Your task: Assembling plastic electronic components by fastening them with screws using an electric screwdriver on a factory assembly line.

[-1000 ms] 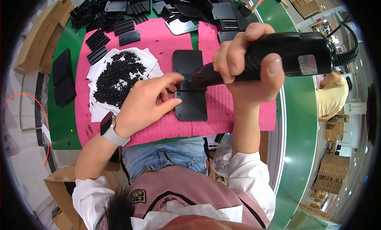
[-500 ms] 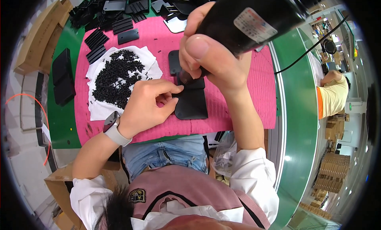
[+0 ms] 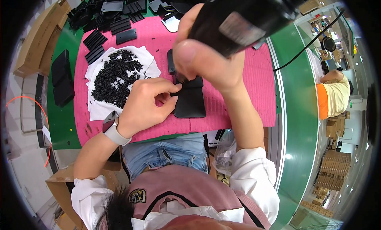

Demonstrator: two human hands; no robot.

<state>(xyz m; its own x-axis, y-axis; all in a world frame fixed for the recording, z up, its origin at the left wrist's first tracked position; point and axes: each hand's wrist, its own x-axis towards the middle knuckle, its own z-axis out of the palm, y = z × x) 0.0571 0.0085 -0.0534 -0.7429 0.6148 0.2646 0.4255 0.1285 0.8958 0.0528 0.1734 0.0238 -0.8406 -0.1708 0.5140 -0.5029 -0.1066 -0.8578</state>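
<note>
My right hand [image 3: 210, 65] is wrapped round a black electric screwdriver [image 3: 238, 25] with a pale label, its body tilted up to the right. The lower end points down at a flat black plastic part [image 3: 190, 103] on the pink mat; the very tip is hard to make out. My left hand [image 3: 147, 101], with a watch at the wrist, curls its thumb and index finger onto that part's left edge, close to the driver tip. Beside it, black screws [image 3: 117, 77] lie heaped on a white cloth [image 3: 95, 111].
A pink mat [image 3: 250, 95] covers part of the green table [image 3: 59, 131]. Black ribbed pieces [image 3: 94, 39] and more black parts [image 3: 115, 8] pile up at the back. Two joined black plates [image 3: 62, 77] lie at the far left. A cable [image 3: 305, 51] hangs on the right; a person [image 3: 335, 95] stands beyond.
My right hand and the screwdriver have shifted slightly left and blur with motion. My left hand stays almost in place on the black part.
</note>
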